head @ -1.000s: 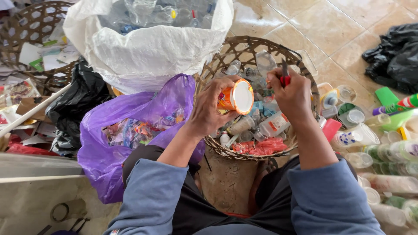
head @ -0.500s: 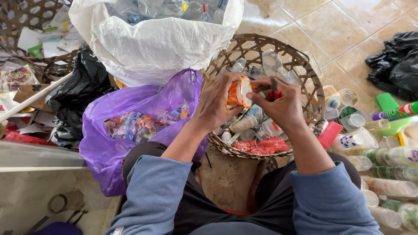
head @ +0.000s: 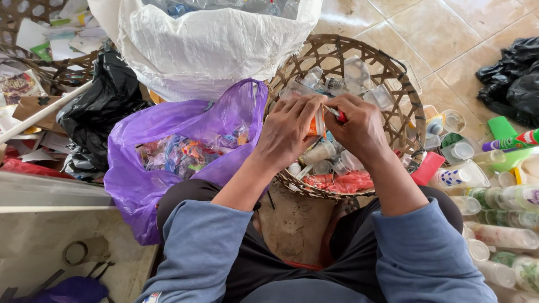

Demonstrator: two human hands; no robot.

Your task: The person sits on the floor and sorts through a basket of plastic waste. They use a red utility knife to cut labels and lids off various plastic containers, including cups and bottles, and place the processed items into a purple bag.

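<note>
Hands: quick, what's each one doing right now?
Left hand: closed around an orange-labelled plastic cup.
Right hand: closed on a small red-handled tool at the cup.

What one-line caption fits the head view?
Left hand grips an orange cup, right hand works its rim over a wicker basket.

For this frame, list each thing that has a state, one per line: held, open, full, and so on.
Left hand: closed around the orange cup.
Right hand: gripping a small red tool at the cup.
Orange cup: held, mostly hidden by fingers.
Wicker basket: partly filled with clear plastic cups.
Purple bag: open, holding coloured wrappers.
White sack: open, bottles inside.
</note>
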